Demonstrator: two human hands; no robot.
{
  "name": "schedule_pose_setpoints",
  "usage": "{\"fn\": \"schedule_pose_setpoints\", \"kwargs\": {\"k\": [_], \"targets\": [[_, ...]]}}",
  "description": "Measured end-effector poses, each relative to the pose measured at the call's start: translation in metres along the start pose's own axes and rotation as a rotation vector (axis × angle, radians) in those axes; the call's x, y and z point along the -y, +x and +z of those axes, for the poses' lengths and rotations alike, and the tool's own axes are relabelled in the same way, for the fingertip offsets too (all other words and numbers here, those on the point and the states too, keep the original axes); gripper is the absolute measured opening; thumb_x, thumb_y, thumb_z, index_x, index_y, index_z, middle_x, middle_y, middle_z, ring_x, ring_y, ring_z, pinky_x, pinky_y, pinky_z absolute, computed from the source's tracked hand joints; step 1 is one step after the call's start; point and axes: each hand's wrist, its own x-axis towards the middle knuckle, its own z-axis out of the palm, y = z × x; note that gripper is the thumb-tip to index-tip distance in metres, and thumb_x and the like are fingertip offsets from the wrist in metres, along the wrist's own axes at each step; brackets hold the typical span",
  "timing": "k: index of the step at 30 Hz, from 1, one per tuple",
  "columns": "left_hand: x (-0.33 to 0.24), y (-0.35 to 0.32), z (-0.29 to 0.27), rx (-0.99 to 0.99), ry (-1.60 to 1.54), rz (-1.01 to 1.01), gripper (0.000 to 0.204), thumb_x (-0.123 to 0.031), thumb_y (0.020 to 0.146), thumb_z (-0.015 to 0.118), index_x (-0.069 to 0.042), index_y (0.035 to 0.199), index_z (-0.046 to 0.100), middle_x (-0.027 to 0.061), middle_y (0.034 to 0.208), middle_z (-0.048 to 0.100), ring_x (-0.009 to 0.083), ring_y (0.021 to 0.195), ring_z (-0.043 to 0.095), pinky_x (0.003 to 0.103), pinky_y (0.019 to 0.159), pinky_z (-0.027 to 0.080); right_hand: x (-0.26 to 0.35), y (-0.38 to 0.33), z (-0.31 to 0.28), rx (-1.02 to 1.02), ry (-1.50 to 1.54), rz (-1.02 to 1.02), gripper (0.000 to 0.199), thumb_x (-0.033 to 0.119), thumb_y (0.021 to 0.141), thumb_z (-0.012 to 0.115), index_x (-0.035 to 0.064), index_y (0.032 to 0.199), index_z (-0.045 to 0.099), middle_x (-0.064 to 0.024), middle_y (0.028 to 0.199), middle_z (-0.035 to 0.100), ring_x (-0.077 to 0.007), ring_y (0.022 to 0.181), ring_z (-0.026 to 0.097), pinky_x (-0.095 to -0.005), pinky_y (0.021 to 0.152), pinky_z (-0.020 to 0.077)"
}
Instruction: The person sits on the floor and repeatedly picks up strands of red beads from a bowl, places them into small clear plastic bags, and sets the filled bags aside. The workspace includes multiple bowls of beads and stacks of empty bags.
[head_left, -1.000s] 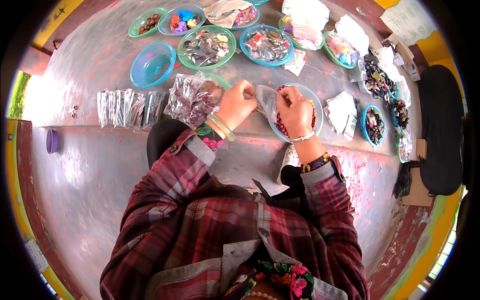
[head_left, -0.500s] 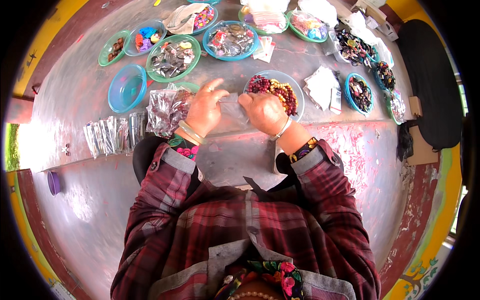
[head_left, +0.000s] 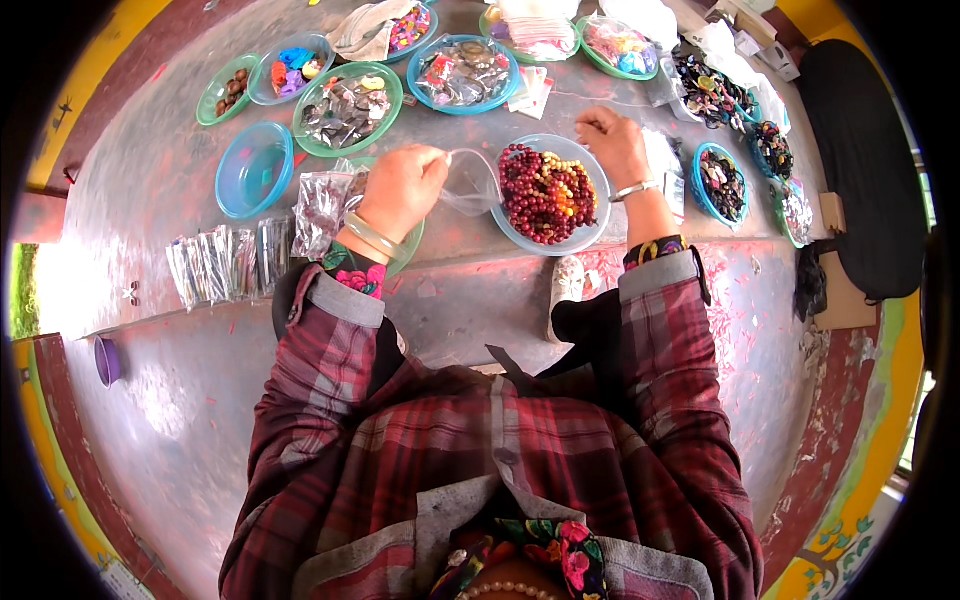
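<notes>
My left hand [head_left: 402,188] pinches a clear plastic bag [head_left: 470,184], which hangs out to the right beside the bowl. Dark red and yellowish bead strings [head_left: 550,195] lie heaped in a pale translucent bowl [head_left: 558,244]. Beyond the bowl's right rim, my right hand [head_left: 615,148] is raised with its fingers loosely bent, and I see nothing in them. Partly behind that wrist lies a stack of white cards [head_left: 664,165]. Under my left wrist shows the rim of a green tray [head_left: 408,250], next to packed plastic bags [head_left: 322,205].
An empty-looking blue basin [head_left: 254,172] stands at the left, above a row of slim plastic packets [head_left: 228,266]. Farther off are a green tray [head_left: 348,108] and a blue tray [head_left: 463,72] of small goods. A blue basket [head_left: 720,185] stands at the right.
My right hand has let go of the bag and moved right and away, past the bowl. The left hand has shifted slightly left and keeps the bag. The beads are now uncovered.
</notes>
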Motion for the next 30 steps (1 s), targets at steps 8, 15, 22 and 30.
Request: {"fn": "schedule_pose_setpoints", "kwargs": {"k": [8,15,22,30], "targets": [[0.026,0.004,-0.001,-0.028,0.077,-0.033,0.015,-0.012,0.078,0.059,0.001,0.081,0.064,0.0148,0.082,0.065,0.0289,0.078,0.062,0.034,0.070,0.048,-0.001,-0.004,0.061,0.426,-0.528,-0.146,0.022,0.012,0.077,0.052,0.0115,0.096,0.063,-0.0156,0.100,0.061,-0.0316,0.093,0.059,-0.0391,0.079,0.0481],[0.032,0.000,-0.002,-0.001,0.045,-0.074,0.015,-0.012,0.077,0.059,0.001,0.080,0.064,0.0149,0.083,0.065,0.0294,0.078,0.061,0.035,0.070,0.047,-0.014,-0.016,0.105,0.486,-0.810,-0.242,0.020,0.010,0.082,0.050,0.0073,0.100,0.058,-0.0134,0.106,0.055,-0.0311,0.097,0.058,-0.0413,0.078,0.0497],[0.031,0.002,-0.002,0.055,0.063,-0.092,0.016,-0.015,0.078,0.057,0.000,0.078,0.063,0.0153,0.076,0.062,0.0322,0.073,0.059,0.037,0.066,0.046,-0.028,-0.010,0.106,0.430,-0.773,-0.219,0.019,0.014,0.081,0.052,0.0064,0.098,0.057,-0.0148,0.105,0.057,-0.0317,0.094,0.059,-0.0413,0.076,0.0497],[0.034,-0.001,0.017,0.105,0.077,-0.066,0.021,-0.020,0.077,0.054,-0.001,0.073,0.063,0.0185,0.074,0.060,0.0357,0.071,0.057,0.043,0.064,0.045,-0.017,0.015,0.075,0.130,-0.343,-0.049,0.022,0.025,0.078,0.055,0.0076,0.091,0.060,-0.0187,0.086,0.063,-0.0356,0.083,0.060,-0.0438,0.074,0.0476]]}}
